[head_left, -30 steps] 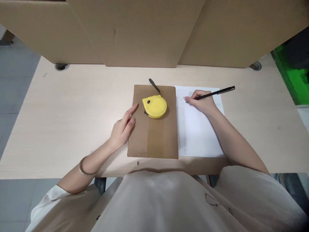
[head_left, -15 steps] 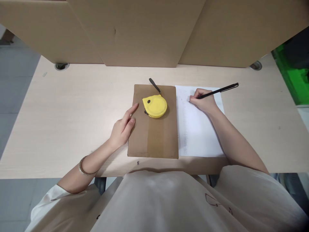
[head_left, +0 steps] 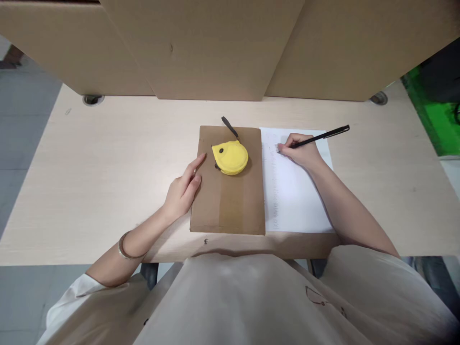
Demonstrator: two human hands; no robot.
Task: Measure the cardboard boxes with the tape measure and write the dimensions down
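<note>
A flat brown cardboard piece lies on the pale wooden desk in front of me. On its upper half sits a yellow tape measure with a dark wrist strap. My left hand rests with fingers stretched out against the cardboard's left edge. To the right lies a white sheet of paper with faint rows of writing down its left side. My right hand is closed on a black pen, its tip on the upper left of the sheet.
Tall cardboard panels stand along the back of the desk. Cable grommets sit at the back left and back right. Something green is beyond the desk's right edge. Grey floor shows at the left.
My right hand with the pen shifted slightly right along the top of the paper, then back left. My left hand, the cardboard and the tape measure stayed put.
</note>
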